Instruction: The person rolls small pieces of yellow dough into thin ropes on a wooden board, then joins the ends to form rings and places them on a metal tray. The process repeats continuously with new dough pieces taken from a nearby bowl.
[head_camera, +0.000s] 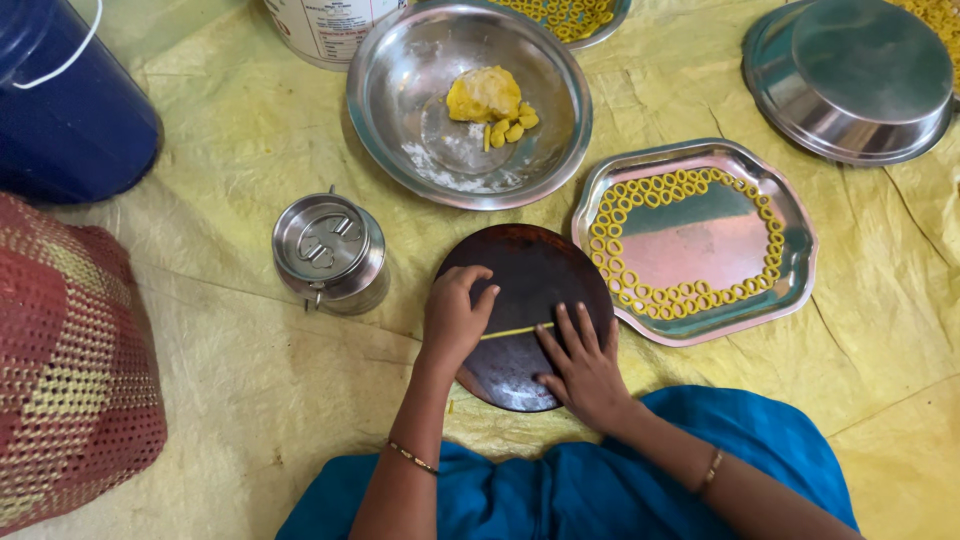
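Note:
A round dark wooden board (530, 270) lies on the yellow sheet in front of me. Across it runs a thin yellow dough strand (517, 330). My left hand (455, 315) curls its fingers over the strand's left end. My right hand (583, 365) lies flat, fingers spread, on the strand's right end and the board. Just right of the board a steel tray (700, 245) carries small yellow dough rings (610, 235) lined along its rim. Beyond the board a steel bowl (400, 90) holds a lump of yellow dough (483, 93) and a few small pieces.
A small lidded steel canister (330, 250) stands left of the board. An upturned steel bowl (855, 75) sits at the far right, a blue bucket (65, 105) and a red woven mat (70, 360) at the left. A white container (325, 30) and another ring-filled plate (570, 18) lie at the top.

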